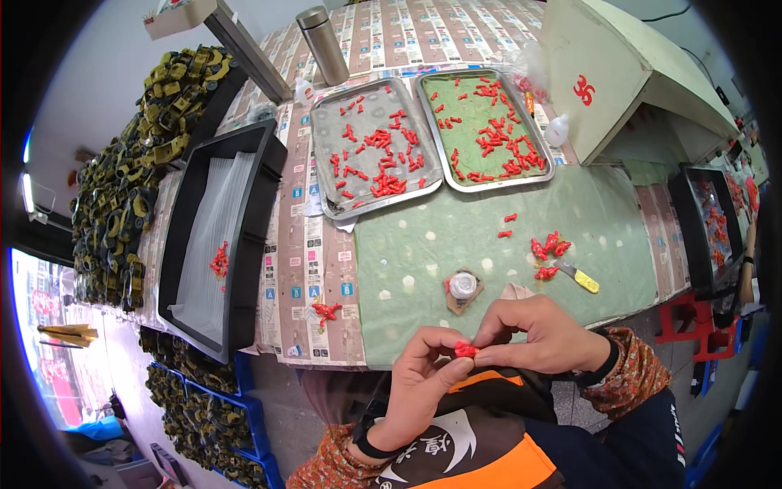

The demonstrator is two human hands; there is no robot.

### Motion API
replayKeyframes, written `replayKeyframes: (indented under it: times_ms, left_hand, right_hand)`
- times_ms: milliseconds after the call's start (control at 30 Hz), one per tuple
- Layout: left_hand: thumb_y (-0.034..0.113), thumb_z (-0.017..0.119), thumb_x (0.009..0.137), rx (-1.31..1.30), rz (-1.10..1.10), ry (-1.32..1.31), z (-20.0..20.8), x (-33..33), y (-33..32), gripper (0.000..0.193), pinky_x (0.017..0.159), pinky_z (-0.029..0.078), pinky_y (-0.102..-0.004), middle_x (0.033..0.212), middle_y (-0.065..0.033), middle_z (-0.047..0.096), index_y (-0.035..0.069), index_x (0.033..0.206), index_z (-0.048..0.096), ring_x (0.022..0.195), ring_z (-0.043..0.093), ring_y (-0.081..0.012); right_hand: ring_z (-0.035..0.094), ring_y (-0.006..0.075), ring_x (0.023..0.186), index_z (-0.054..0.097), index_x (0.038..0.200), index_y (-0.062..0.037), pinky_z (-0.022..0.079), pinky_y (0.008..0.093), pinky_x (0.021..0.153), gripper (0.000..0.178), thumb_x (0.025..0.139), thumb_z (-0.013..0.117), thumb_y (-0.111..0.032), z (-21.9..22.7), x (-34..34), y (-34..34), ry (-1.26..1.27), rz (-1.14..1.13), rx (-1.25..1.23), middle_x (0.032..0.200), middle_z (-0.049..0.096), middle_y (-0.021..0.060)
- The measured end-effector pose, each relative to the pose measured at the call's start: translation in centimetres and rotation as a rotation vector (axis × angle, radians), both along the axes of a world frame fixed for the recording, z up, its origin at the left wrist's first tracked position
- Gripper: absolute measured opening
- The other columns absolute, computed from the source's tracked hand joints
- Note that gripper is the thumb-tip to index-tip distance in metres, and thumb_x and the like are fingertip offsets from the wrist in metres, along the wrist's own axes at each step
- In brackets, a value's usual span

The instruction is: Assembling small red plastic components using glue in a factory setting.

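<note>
Printed sheets cover the surface [285,244], with a green cloth [391,326] spread at the person's place; I'll take the small round pot [463,286] on that cloth as my landmark. From the head view, the red piece [465,349] is almost straight toward the person from the pot, raised before the apron. Left hand [428,367] and right hand [533,332] meet around it, thumbs and forefingers pinched narrow, so neither is nearer; both touch it. Its long axis seems to run sideways, from one hand to the other, though fingertips hide its ends and I can't be sure. Right of the pot lie a cluster of red parts [554,244] and a yellow-handled knife [585,281], both nearer the right hand. Beyond the pot, two metal trays [497,184] stand side by side, scattered with more red parts.
</note>
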State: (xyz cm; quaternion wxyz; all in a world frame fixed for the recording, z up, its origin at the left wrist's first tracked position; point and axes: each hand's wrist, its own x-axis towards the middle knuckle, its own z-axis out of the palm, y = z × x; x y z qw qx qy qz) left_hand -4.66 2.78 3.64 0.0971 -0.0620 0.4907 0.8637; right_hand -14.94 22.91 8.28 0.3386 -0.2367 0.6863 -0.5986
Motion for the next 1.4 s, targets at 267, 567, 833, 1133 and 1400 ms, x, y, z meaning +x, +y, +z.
replayKeyframes:
  times_ms: [267,567,833,1133,1400]
  left_hand:
    - [0.010,0.057,0.104,0.079,0.106,-0.158,0.0,0.4,-1.8,0.019,0.086,0.057,-0.0319,0.116,-0.0174,0.066,0.004,0.119,0.048,0.090,0.067,-0.0155]
    - [0.007,0.055,0.103,-0.054,0.222,-0.153,-0.9,2.1,-3.6,0.018,0.082,0.057,-0.0324,0.110,-0.0203,0.068,0.004,0.120,0.047,0.084,0.068,-0.0161]
    - [0.008,0.056,0.104,-0.102,0.315,-0.206,-2.9,2.6,-5.4,0.019,0.080,0.058,-0.0300,0.109,-0.0191,0.069,0.004,0.121,0.049,0.083,0.067,-0.0137]
    - [0.008,0.057,0.103,-0.081,0.282,-0.242,-2.7,2.3,-5.0,0.019,0.082,0.058,-0.0302,0.111,-0.0190,0.070,0.004,0.120,0.049,0.084,0.067,-0.0132]
    - [0.008,0.059,0.103,-0.054,0.326,-0.255,-2.8,3.2,-5.5,0.021,0.084,0.054,-0.0266,0.112,-0.0173,0.071,0.001,0.121,0.051,0.086,0.064,-0.0108]
  right_hand:
    - [0.064,0.0322,0.077,0.064,0.091,-0.0015,0.051,0.0387,0.070,0.006,0.087,0.065,-0.007,-3.1,-11.8,0.7,0.767,-0.233,0.339,0.080,0.063,0.0142]
    - [0.064,0.0399,0.100,0.063,0.113,-0.0048,0.051,0.0480,0.085,0.028,0.085,0.065,-0.005,-7.3,-24.7,2.1,1.120,-0.356,0.770,0.106,0.063,0.0178]
    - [0.067,0.0383,0.090,0.068,0.093,-0.0003,0.052,0.0457,0.080,0.013,0.084,0.066,-0.009,-6.6,-25.8,-0.9,0.808,-0.154,0.653,0.089,0.069,0.0206]
    - [0.067,0.0378,0.083,0.067,0.084,-0.0021,0.051,0.0467,0.072,0.008,0.081,0.063,-0.008,-7.8,-32.0,-4.4,0.946,-0.367,0.680,0.084,0.069,0.0185]
    - [0.067,0.0399,0.085,0.065,0.082,-0.0027,0.051,0.0505,0.073,0.007,0.079,0.060,-0.006,-11.0,-33.3,-5.1,1.065,-0.314,0.810,0.087,0.068,0.0187]
